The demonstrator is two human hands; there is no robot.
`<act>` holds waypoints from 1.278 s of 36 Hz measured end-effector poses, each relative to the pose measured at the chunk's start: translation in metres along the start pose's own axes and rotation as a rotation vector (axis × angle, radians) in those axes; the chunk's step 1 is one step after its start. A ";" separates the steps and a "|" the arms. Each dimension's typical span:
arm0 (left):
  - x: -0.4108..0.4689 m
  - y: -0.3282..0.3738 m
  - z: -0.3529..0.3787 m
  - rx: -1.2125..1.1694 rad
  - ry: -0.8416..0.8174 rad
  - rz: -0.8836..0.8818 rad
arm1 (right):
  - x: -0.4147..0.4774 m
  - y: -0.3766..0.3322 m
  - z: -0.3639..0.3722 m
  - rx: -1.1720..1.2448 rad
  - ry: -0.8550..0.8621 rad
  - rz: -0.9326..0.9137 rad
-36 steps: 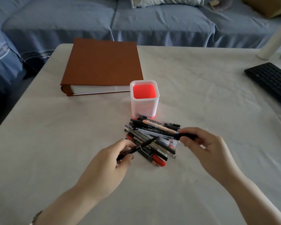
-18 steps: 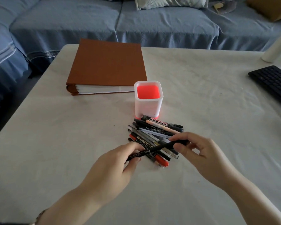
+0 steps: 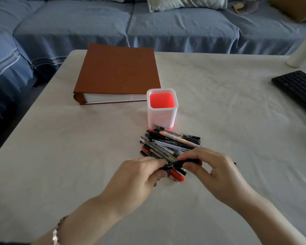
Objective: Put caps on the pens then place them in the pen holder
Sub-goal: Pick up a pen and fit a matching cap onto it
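Head view, left hand (image 3: 138,175) and right hand (image 3: 215,171) both pinching one black pen (image 3: 177,164), above pen pile (image 3: 168,143)

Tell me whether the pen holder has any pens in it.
Empty. The pen holder stands upright and shows only its bare red inside; the pens lie piled in front of it.

white pen holder (image 3: 162,114) red inside, brown binder (image 3: 118,71), black keyboard (image 3: 298,87), blue sofa (image 3: 95,25)
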State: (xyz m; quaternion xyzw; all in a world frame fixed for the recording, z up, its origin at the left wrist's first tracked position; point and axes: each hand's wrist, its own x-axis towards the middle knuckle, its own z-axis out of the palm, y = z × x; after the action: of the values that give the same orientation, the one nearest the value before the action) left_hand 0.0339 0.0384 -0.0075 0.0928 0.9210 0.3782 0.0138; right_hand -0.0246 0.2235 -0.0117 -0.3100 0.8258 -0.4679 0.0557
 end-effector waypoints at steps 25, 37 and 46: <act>0.045 -0.013 0.011 -0.826 0.216 -0.591 | -0.040 0.101 -0.054 -0.510 -0.079 0.526; 0.043 -0.010 -0.006 -1.425 0.207 -0.708 | -0.015 0.056 -0.019 -0.403 -0.024 0.475; 0.032 -0.018 -0.009 -1.650 0.507 -0.503 | 0.003 0.004 0.010 0.191 0.175 0.399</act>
State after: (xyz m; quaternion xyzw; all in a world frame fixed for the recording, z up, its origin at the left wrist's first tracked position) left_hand -0.0011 0.0247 -0.0122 -0.2372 0.3251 0.9143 -0.0451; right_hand -0.0249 0.2163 -0.0197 -0.0922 0.8243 -0.5488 0.1041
